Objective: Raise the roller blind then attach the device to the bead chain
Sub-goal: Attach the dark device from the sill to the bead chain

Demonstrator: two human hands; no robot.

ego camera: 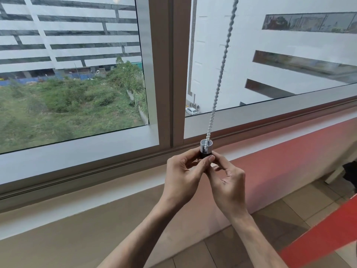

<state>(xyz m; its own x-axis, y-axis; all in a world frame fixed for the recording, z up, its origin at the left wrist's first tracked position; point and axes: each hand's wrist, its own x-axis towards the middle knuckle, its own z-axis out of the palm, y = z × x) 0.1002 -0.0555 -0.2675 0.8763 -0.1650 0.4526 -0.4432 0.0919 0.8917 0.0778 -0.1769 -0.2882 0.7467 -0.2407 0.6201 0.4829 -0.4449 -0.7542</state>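
Beyond the glass of a wide window (77, 84) lie pale buildings and a green lot; no blind fabric shows anywhere over the panes, so you can judge the raising step as done. A brown mullion (171, 74) splits the window, and a sill (96, 165) runs below it, with a red wall band (289, 151) to the right and tiled floor (251, 238) near you.

The bead chain (220, 74) hangs taut on a slant from the top right down to the centre of the view, where its lower end enters the device (206, 149), a small cylinder with a white upper cup and a dark lower body. The chain appears to sit in the open white cup, though whether it is seated or only resting there cannot be told.

Your left hand (183, 175) grips the dark body from the left, thumb across its front, fingers curled behind. Your right hand (228, 180) pinches the same body from the right, fingertips meeting the left thumb just below the cup. Both hands hold low on the device, which leaves the cup mouth uncovered for the chain and keeps the beads in sight.

The step in hand appears to be the attachment itself: holding the device upright under the chain lets the chain's own tension keep it in line with the cup.
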